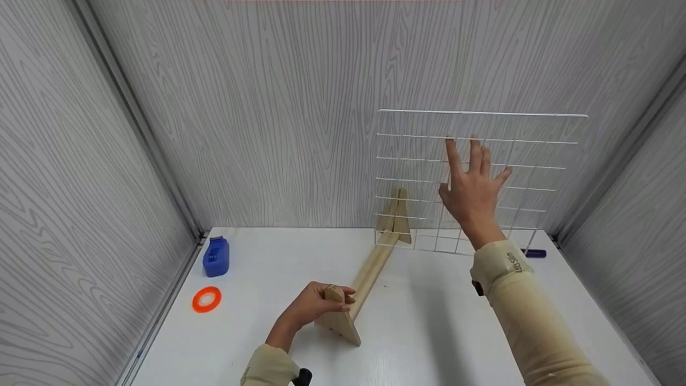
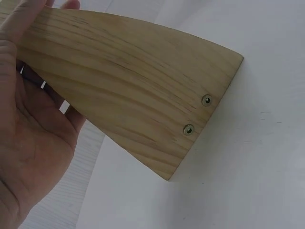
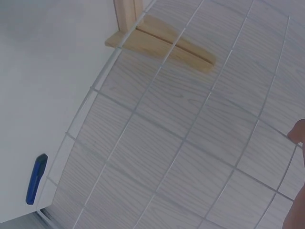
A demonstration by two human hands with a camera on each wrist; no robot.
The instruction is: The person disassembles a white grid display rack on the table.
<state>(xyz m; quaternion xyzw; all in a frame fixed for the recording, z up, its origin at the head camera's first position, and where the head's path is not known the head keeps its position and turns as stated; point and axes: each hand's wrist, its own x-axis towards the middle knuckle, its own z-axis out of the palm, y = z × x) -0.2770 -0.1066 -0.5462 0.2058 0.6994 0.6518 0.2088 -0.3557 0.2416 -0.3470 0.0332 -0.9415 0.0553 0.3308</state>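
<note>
Wooden stand: a pale pine stand [image 1: 370, 273] made of a long narrow slotted rail with a wedge-shaped upright board at each end; it lies on the white table [image 1: 429, 321], running from the near middle to the far wall.
Near end board: the grain shows plainly in the left wrist view, with two small metal screw heads [image 2: 206, 100] near its lower edge.
Left hand: the left hand [image 1: 313, 305] curls its fingers over the top of the near end board and grips it.
Wire grid: a white square wire mesh panel [image 1: 418, 161] stands upright at the far right, its lower left corner by the stand's far end board.
Right hand: the right hand [image 1: 474, 187] is spread with straight fingers against the panel, gripping nothing.
Left of stand: a blue plastic block [image 1: 216, 256] and an orange ring of tape [image 1: 207, 299].
Far right: a small blue pen-like item [image 1: 536, 253] lies behind the panel.
</note>
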